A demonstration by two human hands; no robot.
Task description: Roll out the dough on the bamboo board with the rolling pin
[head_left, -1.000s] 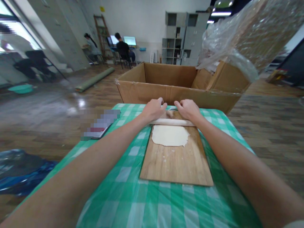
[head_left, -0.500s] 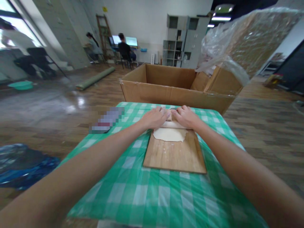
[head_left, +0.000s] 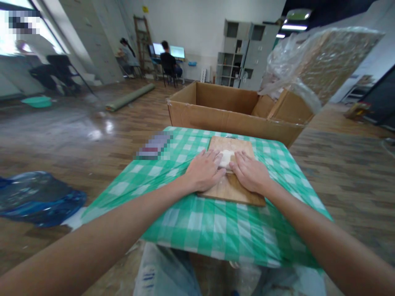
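My left hand [head_left: 205, 170] lies palm down with its fingers stretched forward over the left part of a rolling pin [head_left: 228, 171], which is mostly hidden. On the right part of the pin, my right hand [head_left: 250, 170] rests the same way, fingers extended and flat. Between the hands and just beyond the pin, part of a pale, flattened sheet of dough [head_left: 227, 157] shows. Pin and dough are on a wooden cutting board [head_left: 233, 144], whose far end and near strip stay visible. The hands cover the dough's side edges.
A green-and-white checked cloth [head_left: 191, 224] covers the table. A blurred flat object [head_left: 154, 145] lies at its far left. Beyond stands a large open cardboard box [head_left: 222, 115] with plastic wrap [head_left: 284, 70]. Blue plastic [head_left: 43, 201] lies at left. Several people sit in the background.
Both hands have come back toward me with the rolling pin, from the board's far end to nearer its middle. The dough's near part is now covered. The camera view has shifted, and my legs show below.
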